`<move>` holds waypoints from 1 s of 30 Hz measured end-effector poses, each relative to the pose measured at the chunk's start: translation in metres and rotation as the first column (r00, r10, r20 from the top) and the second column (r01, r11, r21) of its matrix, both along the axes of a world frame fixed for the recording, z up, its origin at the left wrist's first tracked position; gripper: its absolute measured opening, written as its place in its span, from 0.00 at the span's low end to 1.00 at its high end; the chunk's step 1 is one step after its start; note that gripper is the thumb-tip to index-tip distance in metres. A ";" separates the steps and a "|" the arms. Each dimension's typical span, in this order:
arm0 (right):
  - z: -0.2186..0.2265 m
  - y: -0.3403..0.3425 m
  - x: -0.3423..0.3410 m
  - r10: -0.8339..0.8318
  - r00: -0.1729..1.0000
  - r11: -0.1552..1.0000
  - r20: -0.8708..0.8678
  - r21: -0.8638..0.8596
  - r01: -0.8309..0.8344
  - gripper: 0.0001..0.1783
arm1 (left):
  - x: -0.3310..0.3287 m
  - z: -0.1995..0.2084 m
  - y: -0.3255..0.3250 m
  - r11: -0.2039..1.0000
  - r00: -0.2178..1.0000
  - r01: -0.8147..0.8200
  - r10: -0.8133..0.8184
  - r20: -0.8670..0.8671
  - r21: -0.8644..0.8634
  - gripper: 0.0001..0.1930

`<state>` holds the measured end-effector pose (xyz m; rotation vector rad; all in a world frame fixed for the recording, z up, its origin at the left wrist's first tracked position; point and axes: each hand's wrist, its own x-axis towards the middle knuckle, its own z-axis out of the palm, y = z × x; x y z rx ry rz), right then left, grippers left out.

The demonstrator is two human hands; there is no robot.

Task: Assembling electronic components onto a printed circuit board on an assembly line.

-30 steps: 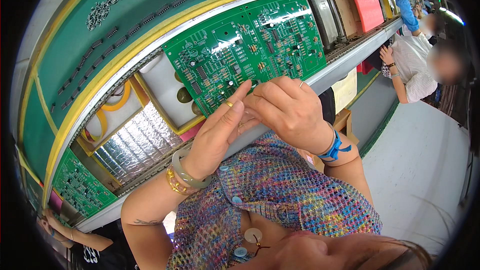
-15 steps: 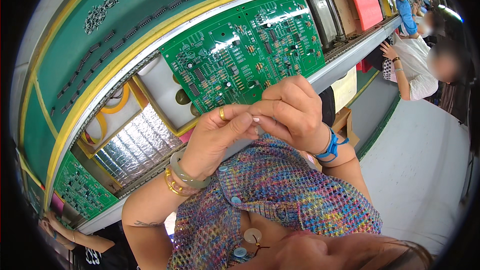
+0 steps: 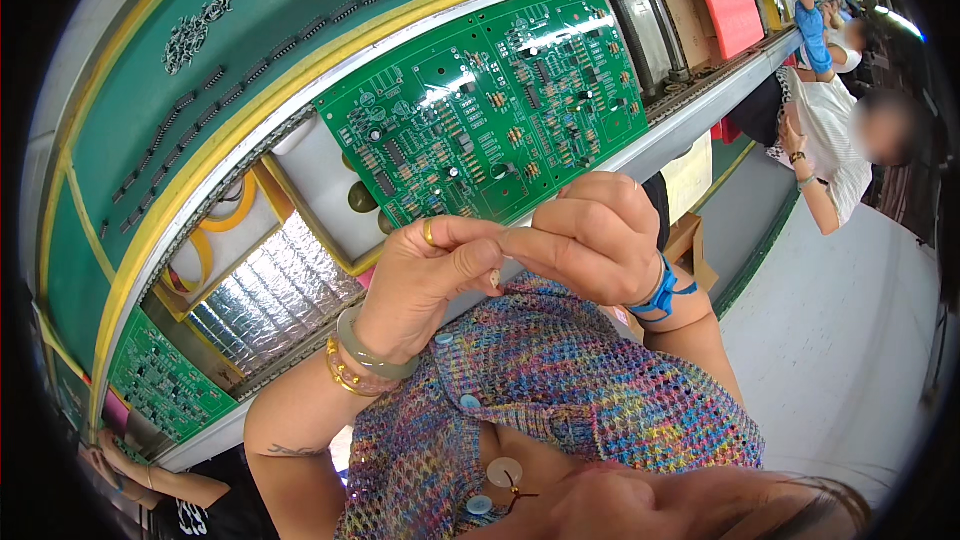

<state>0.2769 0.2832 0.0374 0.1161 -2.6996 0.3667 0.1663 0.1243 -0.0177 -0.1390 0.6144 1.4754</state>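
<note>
My left hand (image 3: 430,265) is closed in a pinch, with a small tan electronic component (image 3: 495,278) poking out under its thumb and fingertips. Against those fingertips presses my right hand (image 3: 598,240), its thumb and forefinger pinched together; whatever lies between them is too small to name. Both hands are just in front of the near edge of a large green circuit board (image 3: 475,90), above my lap. The board rests across the rails and carries many resistors, black chips and small capacitors.
Beyond the rail, a green shelf (image 3: 120,130) holds black chips (image 3: 235,90) in rows and a pile of small metal-legged parts (image 3: 200,25). A second circuit board (image 3: 165,380) lies at lower left. Other people work at both sides. A red foam block (image 3: 730,15) sits at right.
The tan component now shows below my left fingertips. My right hand has shifted slightly down and right, its fingers more curled. A co-worker's arm at right has moved.
</note>
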 end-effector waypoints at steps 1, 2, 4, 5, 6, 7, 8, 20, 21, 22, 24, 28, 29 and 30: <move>0.001 0.001 -0.001 -0.001 1.000 1.000 0.001 0.001 0.001 0.16 | 0.000 0.000 0.000 1.000 1.000 0.001 -0.001 0.001 0.001 0.10; 0.001 0.003 -0.003 0.029 1.000 0.999 -0.003 0.025 -0.029 0.16 | 0.000 -0.001 0.000 1.000 1.000 -0.005 0.005 -0.012 -0.007 0.10; 0.002 0.004 -0.006 0.057 0.998 0.997 -0.006 0.050 -0.057 0.17 | -0.001 -0.001 0.000 1.000 1.000 -0.010 0.010 -0.023 -0.015 0.10; 0.002 0.005 -0.007 0.064 0.998 0.996 0.008 0.065 -0.065 0.16 | -0.002 -0.002 0.000 0.999 1.000 -0.026 0.026 0.010 -0.018 0.09; 0.003 0.005 -0.009 0.071 0.997 0.994 0.022 0.080 -0.073 0.16 | -0.002 -0.002 -0.001 0.999 0.998 -0.041 0.042 0.043 -0.022 0.09; 0.002 0.004 -0.011 0.072 0.997 0.994 0.022 0.078 -0.074 0.16 | -0.002 -0.002 -0.001 0.999 0.998 -0.042 0.043 0.042 -0.024 0.09; 0.001 0.003 -0.014 0.061 0.998 0.995 0.020 0.078 -0.062 0.14 | -0.001 -0.002 -0.001 0.998 0.998 -0.061 0.062 0.026 -0.031 0.10; -0.049 0.052 -0.060 -0.432 0.893 0.870 0.131 -0.203 0.450 0.04 | -0.002 0.006 0.007 0.998 0.998 -0.056 0.055 -0.041 -0.020 0.14; -0.049 0.053 -0.060 -0.445 0.884 0.865 0.141 -0.188 0.465 0.04 | -0.002 0.006 0.007 0.999 0.999 -0.045 0.045 -0.029 -0.013 0.14; -0.050 0.053 -0.060 -0.458 0.876 0.860 0.152 -0.171 0.480 0.04 | -0.001 0.005 0.008 0.999 0.999 -0.048 0.047 -0.027 -0.013 0.14; -0.050 0.052 -0.061 -0.464 0.871 0.858 0.162 -0.161 0.487 0.04 | -0.001 0.002 0.008 0.999 0.999 -0.044 0.044 -0.002 0.017 0.14; -0.054 0.050 -0.064 -0.476 0.865 0.859 0.157 -0.127 0.496 0.04 | -0.002 -0.003 0.006 0.999 0.999 -0.042 0.041 0.030 0.033 0.14; -0.053 0.050 -0.065 -0.474 0.867 0.858 0.153 -0.142 0.494 0.04 | -0.003 0.001 0.005 0.999 0.999 -0.040 0.039 0.020 0.025 0.14; -0.052 0.049 -0.066 -0.483 0.861 0.850 0.159 -0.150 0.505 0.04 | -0.003 0.004 0.006 0.999 0.999 -0.036 0.036 0.011 0.016 0.14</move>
